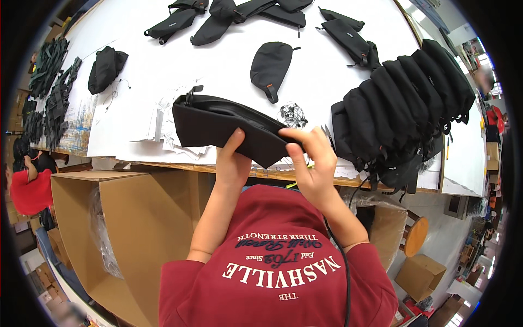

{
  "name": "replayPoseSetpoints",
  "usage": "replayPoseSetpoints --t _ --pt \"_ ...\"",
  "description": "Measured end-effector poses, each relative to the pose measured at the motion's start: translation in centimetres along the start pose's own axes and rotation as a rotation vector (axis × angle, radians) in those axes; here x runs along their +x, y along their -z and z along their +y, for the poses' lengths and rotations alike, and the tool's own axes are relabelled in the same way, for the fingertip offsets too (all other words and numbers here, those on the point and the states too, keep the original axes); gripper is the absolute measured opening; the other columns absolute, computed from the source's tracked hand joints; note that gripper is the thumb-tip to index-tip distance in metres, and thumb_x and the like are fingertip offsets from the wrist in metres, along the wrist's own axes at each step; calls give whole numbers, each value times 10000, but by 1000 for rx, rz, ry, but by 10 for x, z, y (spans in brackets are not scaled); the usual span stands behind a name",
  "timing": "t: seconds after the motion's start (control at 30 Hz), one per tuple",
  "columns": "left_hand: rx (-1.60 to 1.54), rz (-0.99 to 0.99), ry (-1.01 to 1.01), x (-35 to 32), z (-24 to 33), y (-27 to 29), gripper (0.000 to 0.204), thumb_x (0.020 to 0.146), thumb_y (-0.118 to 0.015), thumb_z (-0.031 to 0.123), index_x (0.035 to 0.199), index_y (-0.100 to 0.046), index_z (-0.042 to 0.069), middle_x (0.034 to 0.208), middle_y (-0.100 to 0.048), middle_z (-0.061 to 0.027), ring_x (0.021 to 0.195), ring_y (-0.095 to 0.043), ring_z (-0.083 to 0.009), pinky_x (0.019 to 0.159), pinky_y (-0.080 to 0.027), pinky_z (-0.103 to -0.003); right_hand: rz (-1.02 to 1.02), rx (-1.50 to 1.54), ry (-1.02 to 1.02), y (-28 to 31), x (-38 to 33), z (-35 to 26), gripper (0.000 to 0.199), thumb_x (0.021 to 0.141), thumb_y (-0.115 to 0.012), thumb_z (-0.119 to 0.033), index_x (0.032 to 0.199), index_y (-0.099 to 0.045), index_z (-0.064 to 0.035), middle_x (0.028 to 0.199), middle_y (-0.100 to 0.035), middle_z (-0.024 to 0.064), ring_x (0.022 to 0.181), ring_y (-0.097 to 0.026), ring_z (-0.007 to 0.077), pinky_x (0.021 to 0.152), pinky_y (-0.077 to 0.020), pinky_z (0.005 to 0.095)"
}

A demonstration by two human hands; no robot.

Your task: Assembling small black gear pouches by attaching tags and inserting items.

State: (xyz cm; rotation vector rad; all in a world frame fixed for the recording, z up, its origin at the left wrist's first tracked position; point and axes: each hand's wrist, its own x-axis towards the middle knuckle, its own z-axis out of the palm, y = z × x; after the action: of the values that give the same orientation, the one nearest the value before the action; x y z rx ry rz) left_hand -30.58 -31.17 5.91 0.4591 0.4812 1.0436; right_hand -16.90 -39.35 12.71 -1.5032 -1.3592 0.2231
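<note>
A black fabric zippered pouch point(218, 128) is held up in front of me, over the near edge of the table. Its long top opening gapes, and a zipper pull sticks up at its left end. My left hand point(234, 155) grips the near side from below, thumb on the outside and the other fingers hidden behind the cloth. At the right end, my right hand point(315, 161) pinches the pouch beside the opening with thumb and forefinger. Beyond it a black sling bag point(271, 68) with an orange tag lies flat.
On the right stands a row of black bags point(400, 98). Several more pouches point(177, 24) are strewn at the far side. Thin strings point(293, 115) and white paper tags point(163, 122) lie behind the pouch. Black straps point(49, 71) hang at left, above an open cardboard box point(125, 234).
</note>
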Motion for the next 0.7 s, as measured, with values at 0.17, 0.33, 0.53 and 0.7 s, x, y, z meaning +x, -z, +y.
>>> replayPoseSetpoints --t 0.17,0.33,0.53,0.7 --pt "64 100 -46 -2 2 -1 332 874 -650 224 1150 -578 55 1067 -630 -57 1019 -591 -204 922 -466 -359 101 744 -618 2 -15 20 205 910 -564 -59 1114 -543 -54 796 -388 -55 702 -364 29 626 -301 185" --pt "230 117 -57 -7 13 -20 358 857 -653 137 1176 -548 13 1063 -617 -76 941 -613 -180 828 -504 -307 -230 759 -642 21 -10 37 215 882 -582 -69 1094 -574 -34 903 -544 3 877 -513 84 810 -389 226" --pt "290 -86 177 -28 5 -31 393 840 -654 149 1174 -544 -28 1048 -632 -95 912 -625 -165 805 -502 -284 -256 861 -491 27 15 22 383 974 -513 -214 1274 -534 23 1146 -627 106 1044 -593 159 918 -450 305" --pt "278 -155 316 -35 0 -33 413 819 -673 109 1182 -534 -29 1062 -629 -106 931 -623 -168 815 -507 -288 37 705 -430 20 12 21 246 858 -649 -8 1100 -635 28 1060 -639 74 911 -606 119 799 -473 239"
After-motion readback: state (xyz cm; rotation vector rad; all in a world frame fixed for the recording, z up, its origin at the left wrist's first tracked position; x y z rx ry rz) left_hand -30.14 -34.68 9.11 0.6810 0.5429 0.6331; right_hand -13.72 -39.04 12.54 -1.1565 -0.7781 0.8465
